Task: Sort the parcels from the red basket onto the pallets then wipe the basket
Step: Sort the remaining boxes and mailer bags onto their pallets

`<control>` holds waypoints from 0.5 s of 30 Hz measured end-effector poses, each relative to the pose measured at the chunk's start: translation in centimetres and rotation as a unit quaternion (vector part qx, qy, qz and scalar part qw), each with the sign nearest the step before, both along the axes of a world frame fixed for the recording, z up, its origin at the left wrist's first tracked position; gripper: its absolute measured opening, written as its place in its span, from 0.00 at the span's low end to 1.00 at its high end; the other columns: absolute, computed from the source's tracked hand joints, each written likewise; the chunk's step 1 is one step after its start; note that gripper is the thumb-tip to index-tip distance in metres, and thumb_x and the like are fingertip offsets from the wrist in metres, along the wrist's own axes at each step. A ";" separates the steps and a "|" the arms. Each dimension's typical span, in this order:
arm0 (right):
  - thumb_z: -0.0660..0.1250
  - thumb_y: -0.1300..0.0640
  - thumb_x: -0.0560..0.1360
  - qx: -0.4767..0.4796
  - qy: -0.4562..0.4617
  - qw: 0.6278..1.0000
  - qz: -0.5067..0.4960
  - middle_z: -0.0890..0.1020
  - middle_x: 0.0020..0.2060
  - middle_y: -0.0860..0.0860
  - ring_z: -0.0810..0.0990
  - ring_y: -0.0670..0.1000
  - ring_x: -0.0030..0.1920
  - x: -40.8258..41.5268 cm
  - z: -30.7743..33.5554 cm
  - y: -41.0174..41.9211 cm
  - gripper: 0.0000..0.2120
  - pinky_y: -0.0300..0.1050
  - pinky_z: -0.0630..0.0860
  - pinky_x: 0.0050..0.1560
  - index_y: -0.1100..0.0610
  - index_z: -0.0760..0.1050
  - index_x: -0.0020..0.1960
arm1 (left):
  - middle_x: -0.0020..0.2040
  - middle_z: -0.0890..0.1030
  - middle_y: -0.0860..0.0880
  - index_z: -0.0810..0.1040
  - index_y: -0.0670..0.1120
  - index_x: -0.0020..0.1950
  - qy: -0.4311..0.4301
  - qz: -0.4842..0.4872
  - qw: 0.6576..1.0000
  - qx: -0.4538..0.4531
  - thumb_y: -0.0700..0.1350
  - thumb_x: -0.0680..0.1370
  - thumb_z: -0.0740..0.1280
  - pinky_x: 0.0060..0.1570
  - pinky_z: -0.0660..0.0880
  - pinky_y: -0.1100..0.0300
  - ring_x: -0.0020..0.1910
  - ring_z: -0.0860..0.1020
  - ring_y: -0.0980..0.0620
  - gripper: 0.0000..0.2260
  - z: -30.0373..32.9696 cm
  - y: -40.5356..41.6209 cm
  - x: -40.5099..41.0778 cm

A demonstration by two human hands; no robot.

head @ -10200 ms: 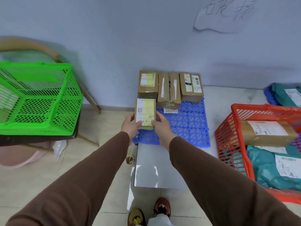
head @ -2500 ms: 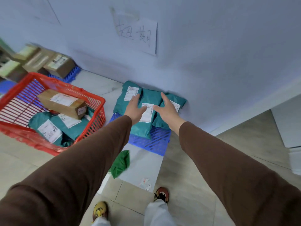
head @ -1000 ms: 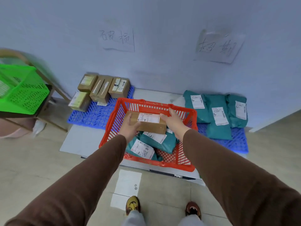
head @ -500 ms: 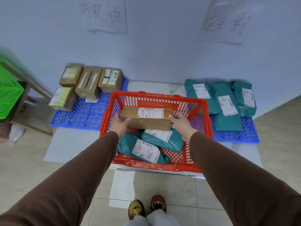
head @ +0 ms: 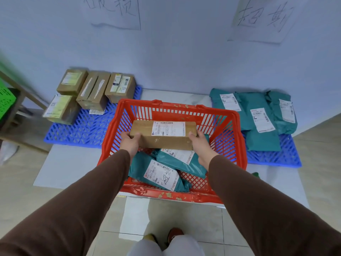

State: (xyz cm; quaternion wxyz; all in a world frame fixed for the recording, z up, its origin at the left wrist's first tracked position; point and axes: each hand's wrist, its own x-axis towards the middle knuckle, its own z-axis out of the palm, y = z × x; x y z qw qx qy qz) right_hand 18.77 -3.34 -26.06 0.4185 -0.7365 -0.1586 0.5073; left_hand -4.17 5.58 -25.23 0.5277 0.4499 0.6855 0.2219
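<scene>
Left hand (head: 130,143) and right hand (head: 200,143) grip opposite ends of the brown cardboard box (head: 162,134), fingers curled around its edges, above the red basket (head: 173,108) and its teal mailer bags (head: 181,163).

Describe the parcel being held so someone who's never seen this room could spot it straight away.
Find the red basket on the floor between two blue pallets. Over it, the left hand and right hand grip the ends of a long brown cardboard box. Every other parcel in that basket is a teal bag.

Pale blue wall (head: 184,52), beige tile flr (head: 20,191)
</scene>
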 end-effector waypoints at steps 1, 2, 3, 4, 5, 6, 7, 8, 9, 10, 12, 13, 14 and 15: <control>0.61 0.48 0.82 0.012 -0.003 1.000 -0.011 0.80 0.61 0.46 0.78 0.52 0.61 -0.1 0.7 -0.5 0.18 0.57 0.73 0.68 0.45 0.69 0.72 | 0.53 0.76 0.45 0.65 0.46 0.62 0.001 0.012 1.000 0.004 0.50 0.83 0.62 0.50 0.71 0.54 0.47 0.75 0.49 0.12 0.6 -0.5 0.1; 0.61 0.48 0.82 0.021 -0.007 1.000 -0.021 0.80 0.61 0.46 0.78 0.51 0.61 -0.2 1.3 -0.9 0.17 0.56 0.74 0.67 0.45 0.69 0.71 | 0.51 0.75 0.47 0.65 0.46 0.61 0.002 0.023 1.000 0.010 0.50 0.83 0.62 0.48 0.70 0.54 0.43 0.74 0.51 0.11 1.1 -1.1 0.2; 0.61 0.49 0.83 0.028 -0.011 0.999 -0.029 0.80 0.60 0.46 0.78 0.50 0.60 -0.2 2.0 -1.4 0.15 0.55 0.75 0.66 0.46 0.69 0.69 | 0.48 0.74 0.48 0.66 0.46 0.60 0.005 0.036 0.999 0.019 0.49 0.83 0.62 0.47 0.69 0.54 0.41 0.73 0.52 0.11 1.7 -1.7 0.4; 0.61 0.50 0.83 0.033 -0.014 0.999 -0.036 0.80 0.60 0.46 0.79 0.50 0.59 -0.2 3.1 -1.9 0.14 0.52 0.76 0.64 0.46 0.69 0.68 | 0.46 0.73 0.49 0.66 0.45 0.59 0.006 0.052 0.998 0.028 0.49 0.83 0.62 0.46 0.69 0.54 0.40 0.72 0.52 0.10 2.7 -2.3 0.5; 0.61 0.51 0.83 0.038 -0.017 0.998 -0.043 0.80 0.60 0.47 0.79 0.49 0.58 -0.2 4.3 -2.3 0.12 0.48 0.76 0.60 0.46 0.69 0.67 | 0.45 0.73 0.50 0.66 0.45 0.58 0.005 0.071 0.997 0.036 0.49 0.83 0.62 0.46 0.69 0.54 0.40 0.72 0.52 0.10 3.8 -2.8 0.7; 0.61 0.52 0.84 0.046 -0.016 0.998 -0.049 0.80 0.60 0.47 0.78 0.49 0.58 -0.2 5.9 -2.7 0.13 0.46 0.76 0.57 0.47 0.69 0.67 | 0.44 0.73 0.50 0.66 0.45 0.57 0.003 0.087 0.995 0.045 0.48 0.82 0.62 0.46 0.69 0.54 0.40 0.72 0.53 0.09 5.0 -3.4 0.8; 0.60 0.52 0.84 0.052 -0.018 0.997 -0.053 0.79 0.60 0.47 0.78 0.49 0.58 -0.3 7.3 -2.9 0.14 0.45 0.75 0.56 0.48 0.69 0.69 | 0.44 0.72 0.51 0.67 0.44 0.57 0.002 0.100 0.993 0.057 0.47 0.82 0.63 0.47 0.68 0.55 0.40 0.72 0.53 0.09 6.2 -3.9 0.8; 0.61 0.53 0.84 0.060 -0.021 0.996 -0.055 0.79 0.60 0.47 0.78 0.49 0.59 -0.3 8.7 -3.0 0.15 0.44 0.74 0.56 0.48 0.69 0.70 | 0.44 0.73 0.50 0.67 0.42 0.57 -0.001 0.111 0.991 0.068 0.46 0.82 0.63 0.47 0.68 0.55 0.41 0.72 0.52 0.10 7.5 -4.3 0.8; 0.61 0.53 0.84 0.068 -0.026 0.996 -0.054 0.79 0.60 0.48 0.78 0.49 0.59 -0.2 10.0 -2.9 0.15 0.43 0.74 0.55 0.49 0.69 0.70 | 0.46 0.74 0.49 0.68 0.42 0.57 -0.006 0.121 0.989 0.080 0.46 0.81 0.64 0.48 0.68 0.56 0.43 0.73 0.50 0.10 8.9 -4.5 0.8; 0.61 0.54 0.84 0.078 -0.031 0.995 -0.054 0.79 0.59 0.47 0.78 0.48 0.58 -0.2 11.4 -2.6 0.15 0.43 0.74 0.53 0.49 0.69 0.70 | 0.47 0.75 0.48 0.69 0.42 0.57 -0.009 0.129 0.988 0.089 0.46 0.81 0.65 0.49 0.69 0.56 0.45 0.74 0.49 0.11 10.2 -4.7 0.6; 0.62 0.53 0.83 0.091 -0.037 0.994 -0.044 0.80 0.58 0.46 0.78 0.49 0.58 -0.5 13.9 -1.6 0.15 0.45 0.75 0.56 0.49 0.70 0.69 | 0.49 0.76 0.47 0.70 0.43 0.57 -0.015 0.138 0.985 0.107 0.46 0.80 0.66 0.51 0.71 0.55 0.48 0.75 0.48 0.10 12.5 -4.4 -0.1; 0.62 0.53 0.83 0.096 -0.037 0.994 -0.036 0.80 0.57 0.46 0.78 0.49 0.59 -0.8 15.0 -0.9 0.15 0.47 0.75 0.59 0.49 0.69 0.69 | 0.50 0.76 0.47 0.70 0.43 0.57 -0.021 0.142 0.983 0.117 0.46 0.80 0.66 0.53 0.72 0.54 0.49 0.76 0.47 0.10 13.5 -4.0 -0.6; 0.63 0.53 0.83 0.103 -0.037 0.993 -0.030 0.79 0.57 0.46 0.78 0.49 0.59 -1.2 15.9 -0.2 0.15 0.49 0.75 0.61 0.49 0.69 0.69 | 0.52 0.77 0.47 0.71 0.44 0.58 -0.029 0.147 0.981 0.125 0.47 0.81 0.66 0.56 0.74 0.53 0.51 0.77 0.47 0.10 14.3 -3.6 -1.2; 0.62 0.53 0.83 0.109 -0.036 0.993 -0.024 0.79 0.56 0.45 0.78 0.49 0.59 -1.8 16.8 0.5 0.14 0.49 0.75 0.61 0.49 0.69 0.67 | 0.54 0.78 0.47 0.72 0.45 0.59 -0.034 0.153 0.979 0.132 0.47 0.81 0.66 0.59 0.75 0.51 0.53 0.78 0.47 0.10 15.0 -3.1 -2.0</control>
